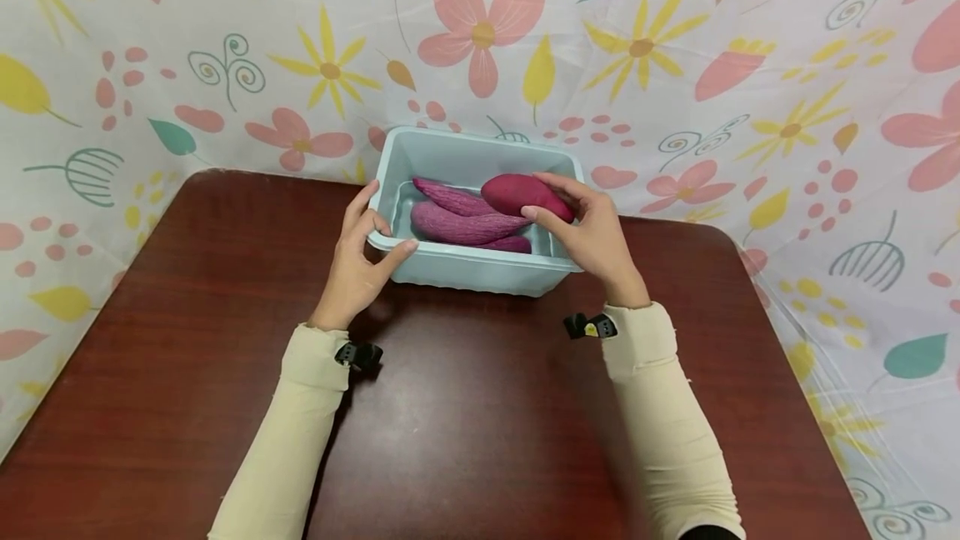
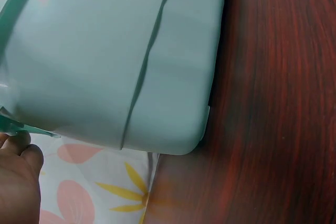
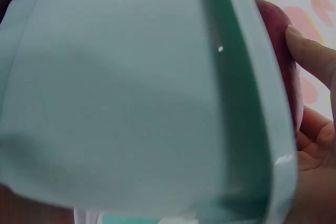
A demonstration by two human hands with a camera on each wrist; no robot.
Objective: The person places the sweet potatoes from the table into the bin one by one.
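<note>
A pale blue plastic bin [image 1: 480,267] stands on the table against the cloth backdrop. My left hand [image 1: 360,265] grips its left rim at the near corner, thumb along the front edge and fingers at the side; the left wrist view catches only part of that hand [image 2: 20,182]. Over the right part of the bin, my right hand [image 1: 600,232] holds a smooth dark red sweet potato [image 1: 517,192] between thumb and fingers. Several long purple, finely ridged vegetables [image 1: 461,225] lie inside. In the right wrist view, the bin's wall [image 3: 115,77] partly hides the held sweet potato [image 3: 281,40].
The dark reddish-brown wooden table [image 1: 465,423] extends in front and to both sides of the bin. A white cloth [image 1: 480,115] with a flower and leaf print hangs behind and around the table. Each wrist carries a black strap with a small camera mount.
</note>
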